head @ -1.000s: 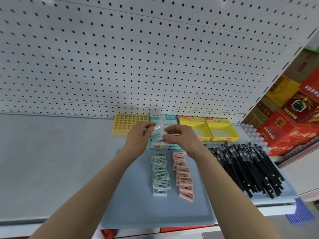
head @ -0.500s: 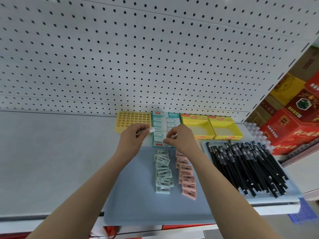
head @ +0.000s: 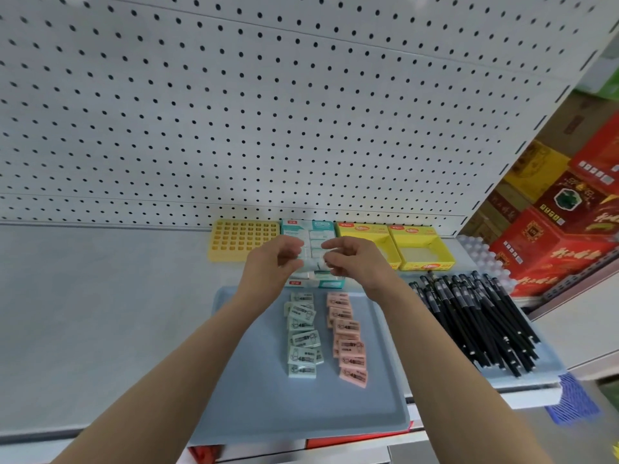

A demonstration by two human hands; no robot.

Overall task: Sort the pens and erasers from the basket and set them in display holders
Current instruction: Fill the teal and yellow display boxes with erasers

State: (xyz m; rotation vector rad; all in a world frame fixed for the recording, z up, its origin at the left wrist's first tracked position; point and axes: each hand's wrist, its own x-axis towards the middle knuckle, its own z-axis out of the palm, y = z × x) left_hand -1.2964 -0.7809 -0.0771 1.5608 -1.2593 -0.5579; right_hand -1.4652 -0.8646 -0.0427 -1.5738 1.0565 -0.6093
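1. About seven mint erasers.
2. About seven pink erasers.
3. One heap of black pens, too many to count.
4. Two yellow open boxes.
5. One yellow grid holder.
6. One teal box.
7. Two blue-grey trays.
8. One blurred pale piece, pinched between the left hand and the right hand.

Bright, even, diffuse light fills the frame, leaving only faint soft shadows along the foot of the pegboard. The wide lens bows its rows of holes toward the corners. The red boxes at the right edge and the print on the erasers mid-frame are blurred.
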